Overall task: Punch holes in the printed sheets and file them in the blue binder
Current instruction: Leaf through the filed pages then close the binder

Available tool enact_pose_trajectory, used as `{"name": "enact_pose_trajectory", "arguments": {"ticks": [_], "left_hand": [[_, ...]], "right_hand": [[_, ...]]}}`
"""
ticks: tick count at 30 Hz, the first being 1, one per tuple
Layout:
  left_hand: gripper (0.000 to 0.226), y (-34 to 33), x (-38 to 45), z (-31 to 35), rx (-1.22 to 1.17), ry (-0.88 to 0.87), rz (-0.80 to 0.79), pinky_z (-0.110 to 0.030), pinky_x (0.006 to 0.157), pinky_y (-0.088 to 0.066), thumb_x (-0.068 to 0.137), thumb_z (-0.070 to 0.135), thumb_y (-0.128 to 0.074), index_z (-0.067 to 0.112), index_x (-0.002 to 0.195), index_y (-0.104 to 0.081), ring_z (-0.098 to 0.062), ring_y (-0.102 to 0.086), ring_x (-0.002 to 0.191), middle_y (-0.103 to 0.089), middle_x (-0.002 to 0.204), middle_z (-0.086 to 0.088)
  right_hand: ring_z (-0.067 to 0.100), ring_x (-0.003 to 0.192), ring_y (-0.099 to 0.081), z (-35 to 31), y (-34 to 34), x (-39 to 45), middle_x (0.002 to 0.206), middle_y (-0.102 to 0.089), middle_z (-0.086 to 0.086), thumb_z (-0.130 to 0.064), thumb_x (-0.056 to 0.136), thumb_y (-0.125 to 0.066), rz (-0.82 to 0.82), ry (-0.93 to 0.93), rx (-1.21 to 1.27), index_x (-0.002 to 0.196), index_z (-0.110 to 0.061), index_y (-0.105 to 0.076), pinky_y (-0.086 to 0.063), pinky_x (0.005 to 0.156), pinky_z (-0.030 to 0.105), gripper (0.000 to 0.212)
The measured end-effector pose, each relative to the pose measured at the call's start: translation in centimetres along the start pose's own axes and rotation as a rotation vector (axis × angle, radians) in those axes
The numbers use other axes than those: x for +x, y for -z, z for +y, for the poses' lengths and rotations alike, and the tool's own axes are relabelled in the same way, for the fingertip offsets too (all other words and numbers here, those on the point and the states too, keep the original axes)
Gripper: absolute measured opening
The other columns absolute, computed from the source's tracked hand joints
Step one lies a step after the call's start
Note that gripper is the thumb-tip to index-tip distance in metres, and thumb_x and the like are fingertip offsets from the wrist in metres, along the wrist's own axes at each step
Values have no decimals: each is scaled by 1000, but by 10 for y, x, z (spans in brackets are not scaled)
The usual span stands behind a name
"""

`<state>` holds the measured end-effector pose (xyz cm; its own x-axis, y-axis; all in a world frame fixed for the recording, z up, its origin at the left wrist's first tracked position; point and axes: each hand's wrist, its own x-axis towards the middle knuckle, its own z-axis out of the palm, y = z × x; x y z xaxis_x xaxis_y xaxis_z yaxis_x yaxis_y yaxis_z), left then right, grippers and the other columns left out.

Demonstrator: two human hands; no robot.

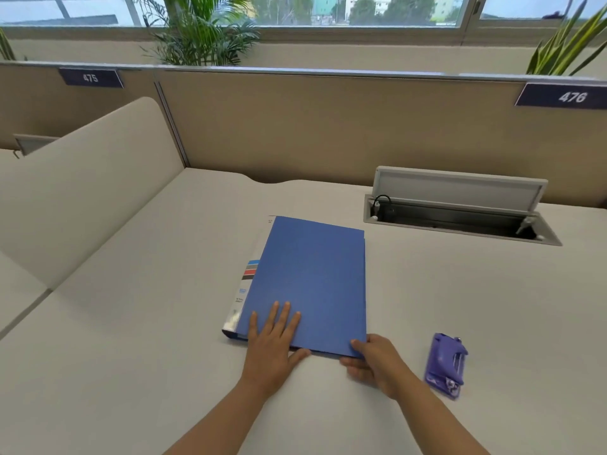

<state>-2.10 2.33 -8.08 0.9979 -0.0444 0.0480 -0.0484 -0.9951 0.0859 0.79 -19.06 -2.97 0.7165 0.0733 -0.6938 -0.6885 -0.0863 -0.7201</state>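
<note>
While left hand (pixel 274 336) presses — binder (pixel 312 280) closed.

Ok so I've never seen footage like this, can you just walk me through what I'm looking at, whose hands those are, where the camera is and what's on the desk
There is no machine here. This is one picture from a wide-angle camera worn on a person's head, looking forward and down, so the two bare arms reaching in from the bottom belong to the wearer.

On the pale desk lies a closed blue binder, its labelled spine on the left. The left hand rests flat on the cover with straight fingers. The right hand pinches the binder's near right corner, thumb on top, perhaps about to open it.

To the right lies a purple hole punch, untouched. Further back, an open cable hatch is set into the desk. No printed sheets are visible. Behind are partition panels with number signs, plants and a window.
</note>
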Motion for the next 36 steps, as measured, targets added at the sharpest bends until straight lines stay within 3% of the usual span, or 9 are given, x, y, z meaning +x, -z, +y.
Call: {"name": "enact_pose_trajectory", "arguments": {"ticks": [4,10,14,17,21,27,32,36], "left_hand": [[68,1,10,-6,-15,74,51,-49,114,-1,92,63,-11,23,137,-41,-13,12,147,-48,143,-2],[65,-6,27,-17,0,82,105,-49,114,-1,93,61,-11,24,138,-40,-13,12,147,-48,143,-2],[65,-12,46,-24,32,1,89,-48,114,-3,91,62,-14,25,139,-39,-11,12,147,-45,146,1],[64,-10,61,-27,39,-42,114,-49,115,-2,91,59,-23,23,143,-35,-12,11,147,-39,150,-1],[76,-4,79,-28,31,-28,156,-53,114,2,85,56,-37,19,149,-20,-18,7,148,-23,156,-5],[73,-14,110,-35,26,-6,166,-53,114,-1,91,59,-13,19,151,0,-21,3,148,3,160,-2],[71,-18,127,-37,26,-19,167,-51,114,-2,92,58,-12,17,150,-14,-18,4,148,-20,157,-5],[71,-16,130,-36,29,-29,159,-48,115,2,92,58,-11,15,150,-16,-18,2,147,-22,156,-6]], "right_hand": [[23,72,-69,0,-12,5,87,-68,15,-14,97,-46,-29,30,74,102,-3,-53,-58,58,28,14],[25,71,-70,-18,-23,23,84,-71,17,-31,92,-55,-23,-31,196,97,-4,-57,-58,56,27,28],[23,66,-68,-44,-23,44,80,-68,18,-21,91,-58,-18,-37,236,101,0,-56,-57,51,24,23],[16,54,-63,-63,-28,63,71,-65,15,-8,95,-49,39,21,214,105,0,-55,-54,46,19,14],[15,55,-60,-76,-41,87,70,-61,13,-4,95,-46,139,76,307,99,-1,-54,-51,42,15,9],[14,59,-60,-119,-44,133,70,-61,9,-5,95,-47,216,90,435,103,-3,-54,-51,45,14,11],[14,58,-58,-155,-37,166,67,-59,12,-4,95,-47,220,17,465,118,6,-51,-49,39,16,25],[15,50,-57,-176,-27,182,64,-58,12,-4,94,-48,251,-7,386,119,7,-51,-47,36,18,27]]}}
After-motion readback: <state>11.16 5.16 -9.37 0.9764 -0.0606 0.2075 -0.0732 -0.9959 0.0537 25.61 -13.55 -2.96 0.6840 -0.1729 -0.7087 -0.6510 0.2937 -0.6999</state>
